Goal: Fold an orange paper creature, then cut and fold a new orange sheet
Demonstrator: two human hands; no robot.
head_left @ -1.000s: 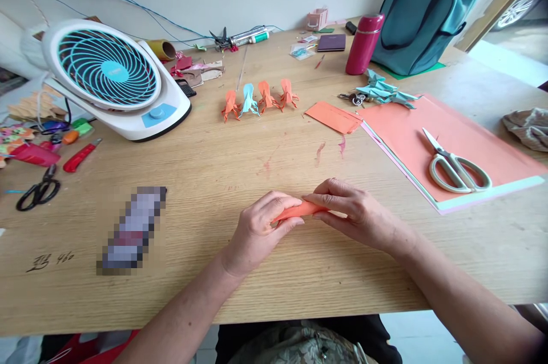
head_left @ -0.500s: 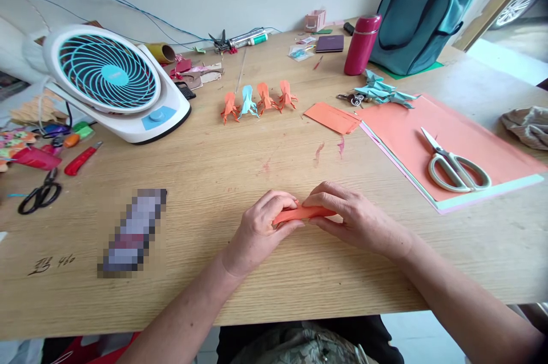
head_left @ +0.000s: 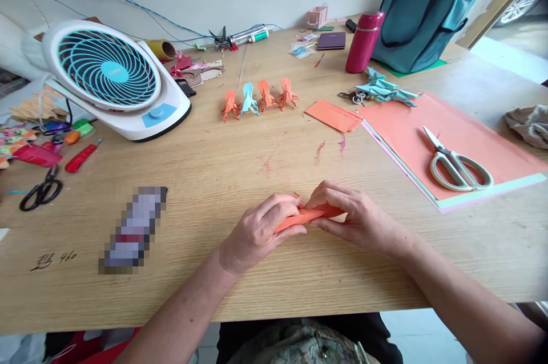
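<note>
Left hand (head_left: 259,233) and right hand (head_left: 357,218) both pinch the folded orange paper (head_left: 305,216), just above the table (head_left: 257,295) at our 6 o'clock edge. We judge the paper light, thin, easily creased or torn, so it is best taken at the folded edges with fingertips, one hand per end. Surface: pale wood, flat, faintly stained. Scanning left to right: black scissors (head_left: 40,191) at 9 o'clock, fan (head_left: 109,76) at 10, four paper figures (head_left: 259,97) at 12, flask (head_left: 363,41) and bag (head_left: 422,19) at 1, white scissors (head_left: 456,164) on orange sheets (head_left: 406,130) at 3.
</note>
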